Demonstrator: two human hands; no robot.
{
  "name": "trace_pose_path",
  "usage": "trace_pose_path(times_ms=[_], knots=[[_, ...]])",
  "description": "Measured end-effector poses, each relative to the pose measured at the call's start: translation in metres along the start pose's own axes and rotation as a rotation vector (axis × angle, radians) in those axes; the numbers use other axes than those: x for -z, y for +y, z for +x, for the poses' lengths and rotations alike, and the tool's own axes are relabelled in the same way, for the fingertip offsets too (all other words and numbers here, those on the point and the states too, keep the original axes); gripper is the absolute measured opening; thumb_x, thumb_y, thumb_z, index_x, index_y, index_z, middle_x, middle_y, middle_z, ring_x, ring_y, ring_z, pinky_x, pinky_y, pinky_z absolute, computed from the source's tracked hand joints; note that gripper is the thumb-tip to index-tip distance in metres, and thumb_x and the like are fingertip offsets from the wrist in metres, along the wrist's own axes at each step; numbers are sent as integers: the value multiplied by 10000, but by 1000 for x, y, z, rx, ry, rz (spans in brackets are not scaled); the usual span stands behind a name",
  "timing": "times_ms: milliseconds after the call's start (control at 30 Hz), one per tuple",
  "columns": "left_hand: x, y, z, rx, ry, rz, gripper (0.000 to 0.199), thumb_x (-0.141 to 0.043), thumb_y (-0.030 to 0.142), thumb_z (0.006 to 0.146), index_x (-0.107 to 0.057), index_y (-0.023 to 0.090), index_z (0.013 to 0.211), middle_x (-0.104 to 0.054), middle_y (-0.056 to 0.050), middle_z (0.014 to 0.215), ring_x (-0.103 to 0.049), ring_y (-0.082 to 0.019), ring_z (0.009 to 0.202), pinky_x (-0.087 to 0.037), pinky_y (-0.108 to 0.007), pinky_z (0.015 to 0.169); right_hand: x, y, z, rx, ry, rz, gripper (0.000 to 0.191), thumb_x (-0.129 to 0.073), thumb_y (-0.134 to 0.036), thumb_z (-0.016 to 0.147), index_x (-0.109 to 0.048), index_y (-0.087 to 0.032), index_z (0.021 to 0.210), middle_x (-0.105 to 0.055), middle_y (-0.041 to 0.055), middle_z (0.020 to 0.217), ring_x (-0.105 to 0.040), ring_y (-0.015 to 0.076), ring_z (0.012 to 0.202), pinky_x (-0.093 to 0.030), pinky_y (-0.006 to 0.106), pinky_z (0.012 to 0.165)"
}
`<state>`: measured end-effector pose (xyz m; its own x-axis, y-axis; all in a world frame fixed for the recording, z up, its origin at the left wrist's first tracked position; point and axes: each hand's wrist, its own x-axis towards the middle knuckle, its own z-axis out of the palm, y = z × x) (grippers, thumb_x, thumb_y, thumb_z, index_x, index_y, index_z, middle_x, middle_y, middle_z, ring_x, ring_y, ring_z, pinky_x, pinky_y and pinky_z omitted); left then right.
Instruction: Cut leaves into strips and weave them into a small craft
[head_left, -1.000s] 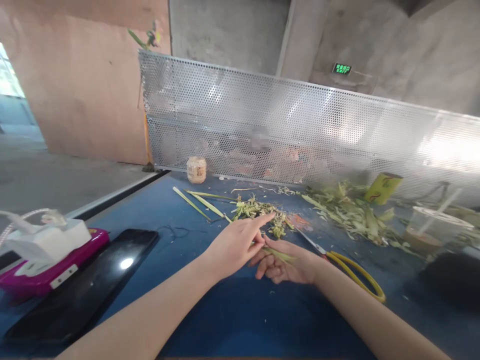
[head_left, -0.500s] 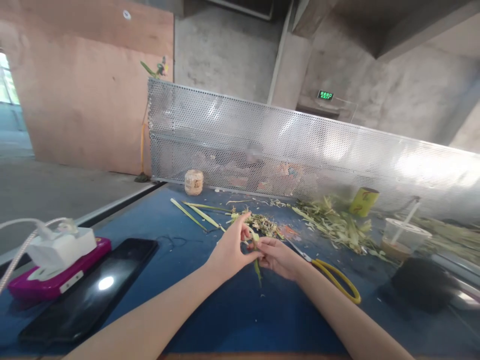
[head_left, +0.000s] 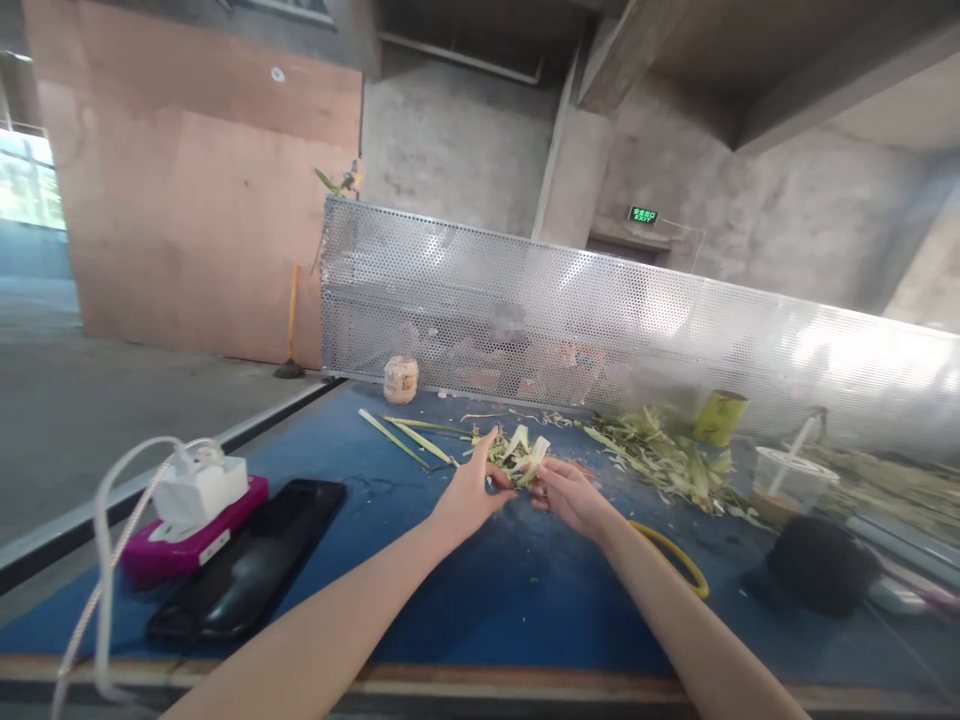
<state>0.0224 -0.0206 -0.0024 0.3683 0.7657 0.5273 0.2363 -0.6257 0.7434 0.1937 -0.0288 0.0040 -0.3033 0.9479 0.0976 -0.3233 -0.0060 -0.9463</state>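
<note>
My left hand (head_left: 471, 492) and my right hand (head_left: 568, 492) meet above the blue table (head_left: 480, 600), both pinching a folded pale green leaf strip (head_left: 527, 455) that sticks up between the fingertips. Just behind the hands lies a small pile of leaf scraps (head_left: 501, 445). Long green leaf strips (head_left: 409, 437) lie to the left of the pile. Yellow-handled scissors (head_left: 675, 563) lie on the table under my right forearm, partly hidden by it.
A black phone (head_left: 251, 557), a magenta case (head_left: 187, 540) with a white charger (head_left: 199, 487) and cable sit at the left. A perforated metal screen (head_left: 600, 320) closes the back. A small jar (head_left: 400, 379), a yellow-green cup (head_left: 720, 418), a drink cup with straw (head_left: 787, 477), more leaves (head_left: 660, 455) and a black object (head_left: 821, 565) are nearby.
The hands came together and lifted the leaf strip off the table, folding it upward. The camera tilted up, so the table now sits lower in view.
</note>
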Motion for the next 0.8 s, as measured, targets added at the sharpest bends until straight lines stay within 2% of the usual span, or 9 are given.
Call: trace_pose_path(times_ms=[133, 267, 400, 500, 600, 700, 767, 800], knots=[[4, -4, 1, 50, -1, 4, 822, -618, 207, 640, -165, 139, 1322, -602, 26, 661, -564, -146, 650, -444, -312, 713, -9, -7, 3, 62, 10, -31, 276, -699, -333, 605, -604, -166, 802, -555, 5, 725, -440, 70, 574, -320, 195, 490], [5, -11, 3, 111, 38, -59, 826, -611, 213, 641, -146, 155, 1321, -590, 34, 668, -537, -127, 588, -451, -281, 640, -24, -12, 12, 139, 54, -51, 291, -689, -352, 598, -576, -163, 788, -578, 20, 777, -418, 63, 529, -291, 188, 443], [12, -16, 5, 163, 210, -54, 764, -584, 242, 665, -172, 136, 1299, -584, -7, 794, -514, -111, 588, -445, -284, 648, -32, -10, 25, 261, 122, -121, 341, -666, -380, 605, -562, -169, 852, -565, 19, 757, -417, 73, 524, -279, 187, 419], [18, -15, 7, 227, 293, -55, 672, -557, 301, 691, -252, 80, 1248, -555, -43, 822, -513, -115, 594, -442, -302, 644, -30, -6, 31, 318, 161, -250, 300, -647, -389, 610, -565, -165, 791, -560, 27, 770, -441, 91, 558, -291, 189, 413], [16, -10, 6, 240, 175, -143, 615, -535, 307, 717, -275, 92, 1230, -559, -9, 714, -530, -110, 528, -444, -270, 546, -29, -5, 29, 316, 156, -394, 265, -631, -390, 611, -560, -161, 724, -550, 24, 717, -452, 102, 557, -335, 205, 428], [6, -4, 5, 237, -1, -363, 667, -598, 295, 678, -255, 166, 1236, -588, -62, 890, -578, -106, 541, -406, -205, 421, -32, -5, 23, 304, 172, -479, 267, -644, -394, 578, -554, -169, 690, -528, 2, 649, -447, 98, 503, -372, 234, 444], [1, -3, 4, 244, -61, -497, 678, -624, 323, 660, -273, 189, 1225, -575, -99, 988, -606, -127, 599, -395, -190, 393, -34, -4, 20, 282, 157, -498, 286, -657, -404, 557, -554, -173, 691, -519, -7, 627, -444, 96, 472, -387, 249, 447], [-1, -2, 4, 245, -75, -535, 652, -629, 344, 654, -313, 186, 1202, -587, -99, 971, -613, -141, 626, -404, -193, 397, -35, -4, 19, 271, 142, -493, 297, -658, -416, 554, -556, -175, 696, -517, -9, 621, -445, 96, 466, -393, 253, 449]])
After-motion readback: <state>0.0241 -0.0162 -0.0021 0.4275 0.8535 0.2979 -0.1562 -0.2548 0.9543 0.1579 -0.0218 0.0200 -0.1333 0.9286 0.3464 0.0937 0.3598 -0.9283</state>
